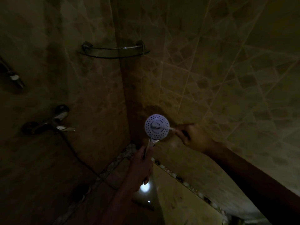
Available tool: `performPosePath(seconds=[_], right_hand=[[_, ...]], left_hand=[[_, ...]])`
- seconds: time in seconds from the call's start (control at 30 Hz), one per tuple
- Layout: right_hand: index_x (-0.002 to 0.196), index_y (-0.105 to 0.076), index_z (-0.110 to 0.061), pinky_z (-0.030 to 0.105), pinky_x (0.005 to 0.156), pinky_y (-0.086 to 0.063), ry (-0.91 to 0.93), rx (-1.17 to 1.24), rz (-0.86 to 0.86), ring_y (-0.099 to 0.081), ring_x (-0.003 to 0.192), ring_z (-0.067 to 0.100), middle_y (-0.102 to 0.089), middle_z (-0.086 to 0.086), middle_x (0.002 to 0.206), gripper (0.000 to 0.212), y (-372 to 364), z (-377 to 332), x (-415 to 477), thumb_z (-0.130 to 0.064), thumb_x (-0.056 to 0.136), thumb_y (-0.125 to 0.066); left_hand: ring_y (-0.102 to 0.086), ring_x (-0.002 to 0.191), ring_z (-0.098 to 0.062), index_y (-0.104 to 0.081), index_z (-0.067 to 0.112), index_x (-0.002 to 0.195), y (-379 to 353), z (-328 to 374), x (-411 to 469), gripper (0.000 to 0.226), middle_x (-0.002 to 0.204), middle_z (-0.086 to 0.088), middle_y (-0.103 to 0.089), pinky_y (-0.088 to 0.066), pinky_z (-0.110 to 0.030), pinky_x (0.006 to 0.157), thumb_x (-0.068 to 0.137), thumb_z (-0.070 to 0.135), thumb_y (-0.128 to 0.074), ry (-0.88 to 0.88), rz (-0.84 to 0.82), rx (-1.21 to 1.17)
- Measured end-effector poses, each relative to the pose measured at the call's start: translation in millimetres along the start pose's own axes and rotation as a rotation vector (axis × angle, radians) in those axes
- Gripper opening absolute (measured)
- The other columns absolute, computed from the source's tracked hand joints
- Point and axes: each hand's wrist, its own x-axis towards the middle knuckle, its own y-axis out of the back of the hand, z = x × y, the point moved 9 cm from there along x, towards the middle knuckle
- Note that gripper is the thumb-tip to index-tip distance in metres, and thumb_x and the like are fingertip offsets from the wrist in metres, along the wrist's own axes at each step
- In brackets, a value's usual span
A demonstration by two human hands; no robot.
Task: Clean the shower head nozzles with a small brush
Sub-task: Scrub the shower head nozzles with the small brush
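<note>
- right forearm (pixel 259 184) comes in from the lower right corner, closest to the lens and very dark in the dim light.
- right hand (pixel 196 138) sits just to the right of the shower head, fingers curled in tight and pinching the handle of a small brush (pixel 162 127).
- the brush lies across the round face, its head touching the middle of the plate and its pale handle running right into the pinching fingers.
- left hand (pixel 141 166) rises from the bottom centre, fingers wrapped round the chrome handle (pixel 150 144) of the shower head.
- the shower head (pixel 156 134) is held up in front of the wall corner, between the two hands, its white face turned to the camera with rings of dark nozzle holes showing.
- a dark hose (pixel 76 153) drops from the mixer tap (pixel 47 123) on the left wall and runs down to the right; its far end is lost in the dark near the left arm.
- a glass corner shelf (pixel 113 51) with a metal rail spans the corner, well above the shower head.
- a metal fitting (pixel 16 78) shows at the left edge, too dark to tell what it is.
- beige tiled walls (pixel 227 62) carry a diamond pattern, and a pebble border strip (pixel 178 177) runs below the hands.
- a bright glare spot (pixel 144 189) shines just beside the left wrist.
</note>
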Motion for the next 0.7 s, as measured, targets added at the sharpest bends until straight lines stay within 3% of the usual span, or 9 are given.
performPosePath(seconds=[0.1,0.27,0.37,0.47,0.6,0.7], right_hand=[[0.086,-0.071,-0.011,0.028,0.050,-0.042,-0.102,0.001,0.147,-0.057,0.049,0.013,-0.063,-0.005,0.064,0.029,15.6,11.8,5.0,-0.027,0.101,-0.052],[0.080,-0.068,-0.015,0.017,0.047,-0.038,0.075,0.026,-0.141,-0.054,0.046,0.009,-0.065,0.001,0.059,0.026,-15.6,-9.2,-3.2,-0.026,0.100,-0.056],[0.079,-0.071,-0.012,0.028,0.046,-0.040,-0.026,-0.069,0.015,-0.058,0.045,0.015,-0.066,0.003,0.058,0.033,-1.4,9.0,6.3,-0.030,0.100,-0.054],[0.080,-0.071,-0.015,0.024,0.051,-0.036,-0.122,-0.064,0.206,-0.062,0.051,0.017,-0.069,0.002,0.064,0.031,22.7,18.2,11.1,-0.031,0.100,-0.054],[0.085,-0.072,-0.022,0.023,0.046,-0.038,0.054,0.052,-0.052,-0.058,0.046,0.010,-0.065,-0.002,0.057,0.029,-2.8,-7.2,4.8,-0.036,0.101,-0.051],[0.070,-0.068,-0.013,0.028,0.044,-0.041,0.060,-0.040,-0.048,-0.055,0.041,0.014,-0.062,0.002,0.052,0.051,-11.9,-0.2,2.4,-0.047,0.101,-0.043]], left_hand=[[-0.030,0.033,-0.015,-0.059,0.016,0.105,-2.3,-4.3,2.3,0.024,0.053,-0.011,-0.039,-0.024,-0.018,0.030,0.101,0.035,-0.044,0.052,-0.006,-0.063],[-0.039,0.033,-0.008,-0.059,0.027,0.100,-4.0,-1.1,6.0,0.018,0.053,-0.005,-0.043,-0.032,-0.017,0.030,0.102,0.034,-0.043,0.018,-0.005,-0.026],[-0.031,0.034,-0.018,-0.059,0.025,0.095,-5.4,-6.4,9.3,0.019,0.052,-0.009,-0.038,-0.024,-0.018,0.031,0.101,0.036,-0.044,0.053,-0.008,-0.080],[-0.029,0.033,-0.017,-0.057,0.028,0.085,-6.2,-10.7,9.5,0.022,0.052,-0.007,-0.038,-0.023,-0.017,0.033,0.100,0.040,-0.045,0.095,-0.001,-0.115],[-0.032,0.031,-0.016,-0.058,0.015,0.094,-6.0,-4.2,7.1,0.029,0.052,-0.010,-0.040,-0.025,-0.018,0.031,0.101,0.040,-0.044,0.064,-0.011,-0.084],[-0.036,0.031,-0.012,-0.061,0.013,0.098,-4.2,3.7,5.9,0.033,0.053,-0.010,-0.042,-0.028,-0.018,0.028,0.101,0.041,-0.043,0.011,0.010,-0.014]])
